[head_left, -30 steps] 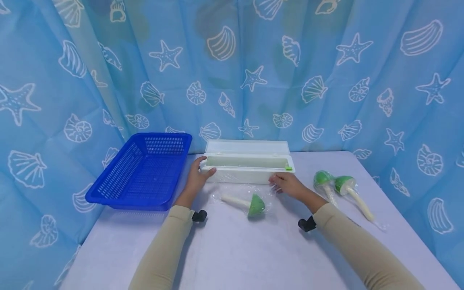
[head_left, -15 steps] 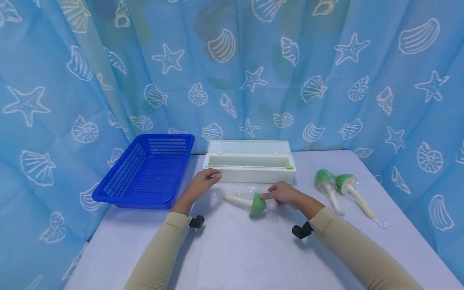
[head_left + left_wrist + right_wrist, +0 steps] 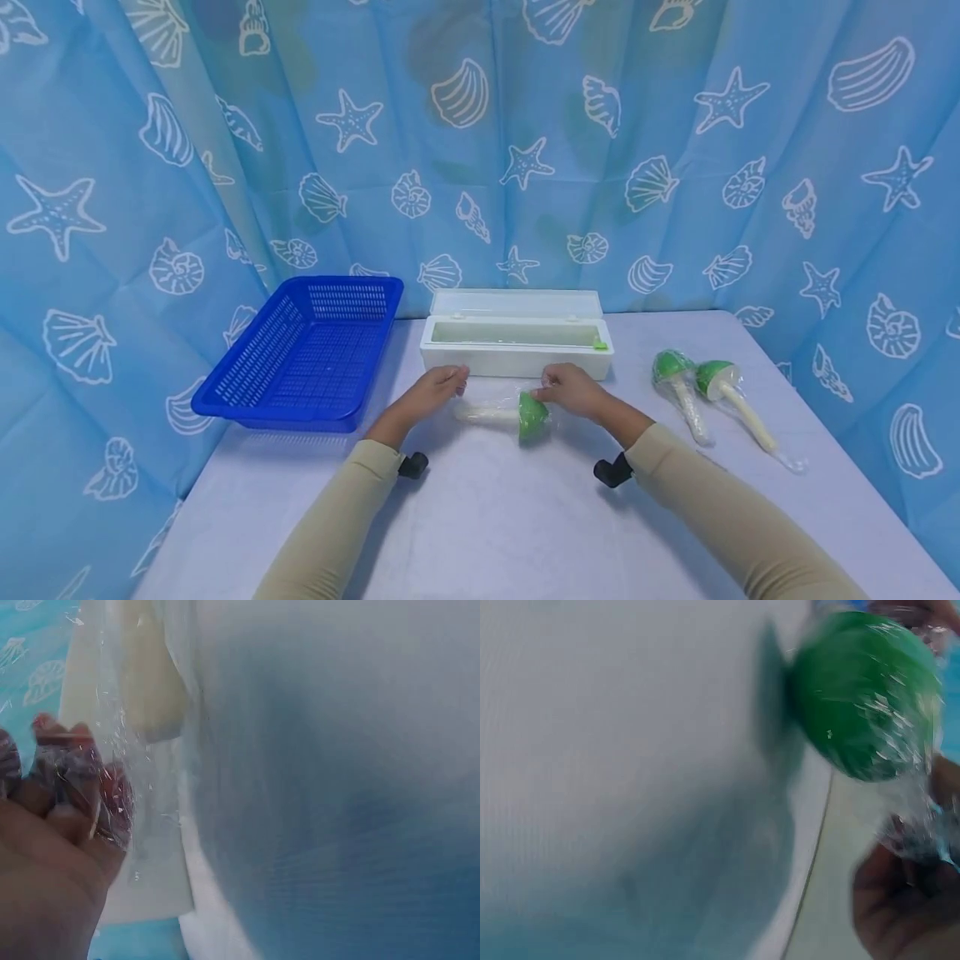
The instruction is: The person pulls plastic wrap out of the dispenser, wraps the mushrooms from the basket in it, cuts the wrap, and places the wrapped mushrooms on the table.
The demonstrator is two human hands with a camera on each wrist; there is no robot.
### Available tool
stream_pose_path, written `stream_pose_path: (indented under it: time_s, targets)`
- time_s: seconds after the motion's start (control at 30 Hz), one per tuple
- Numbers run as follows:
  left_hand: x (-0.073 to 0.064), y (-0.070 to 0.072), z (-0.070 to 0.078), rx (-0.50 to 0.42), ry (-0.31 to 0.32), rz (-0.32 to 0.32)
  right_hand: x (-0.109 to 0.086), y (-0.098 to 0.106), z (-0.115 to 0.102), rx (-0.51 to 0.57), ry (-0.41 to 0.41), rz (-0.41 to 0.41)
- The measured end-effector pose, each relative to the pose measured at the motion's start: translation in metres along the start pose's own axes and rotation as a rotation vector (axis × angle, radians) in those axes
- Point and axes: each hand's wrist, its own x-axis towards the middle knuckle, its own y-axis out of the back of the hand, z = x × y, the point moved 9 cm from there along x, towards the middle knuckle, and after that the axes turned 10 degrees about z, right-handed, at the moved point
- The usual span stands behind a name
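A mushroom-shaped piece with a green cap (image 3: 532, 416) and a pale stem (image 3: 489, 413) lies sideways between my hands, covered in clear cling film (image 3: 120, 742). My left hand (image 3: 433, 392) grips the film past the stem's end with curled fingers; the left wrist view shows film over the fingers. My right hand (image 3: 576, 390) pinches film beside the cap, its thumb close to the green surface (image 3: 866, 697). Just behind stands a long white cling film box (image 3: 517, 362), lid up, with a green slider (image 3: 600, 344) at its right end.
To the left stands a blue slotted basket (image 3: 358, 408). Two more film-wrapped green-capped mushroom pieces, one (image 3: 678, 392) beside the other (image 3: 738, 400), lie on the right of the white table (image 3: 510, 533). A blue shell-print curtain (image 3: 480, 167) hangs behind.
Both hands have come off the white box and down to the film around the mushroom piece. The piece now lies straighter, its cap slightly higher in view.
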Motion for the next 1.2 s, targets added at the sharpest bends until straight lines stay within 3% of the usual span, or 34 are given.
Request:
stream_pose_path:
  time_s: [0.1, 0.27, 0.4, 0.67, 0.83, 0.97, 1.2]
  targets:
    - [-0.002, -0.012, 0.006, 0.053, -0.056, -0.058, 0.001, 0.002, -0.008, -0.125, 0.049, 0.083]
    - [-0.004, -0.032, 0.022, 0.212, -0.219, -0.126, -0.003, -0.001, -0.024, -0.324, 0.221, 0.128]
    - [-0.003, -0.042, 0.029, 0.319, -0.296, -0.128, -0.007, -0.001, -0.028, -0.346, 0.282, 0.145]
    - [-0.004, -0.047, 0.032, 0.385, -0.297, -0.117, -0.017, 0.001, -0.023, -0.09, 0.253, 0.097]
    - [-0.002, -0.044, 0.031, 0.469, -0.289, -0.094, -0.026, -0.013, -0.026, -0.219, 0.317, 0.027]
    - [-0.001, -0.044, 0.028, 0.539, -0.303, -0.091, -0.027, -0.018, -0.029, -0.295, 0.361, 0.043]
    - [-0.008, -0.045, 0.018, 0.421, -0.203, -0.19, -0.017, -0.012, -0.025, -0.317, 0.296, 0.137]
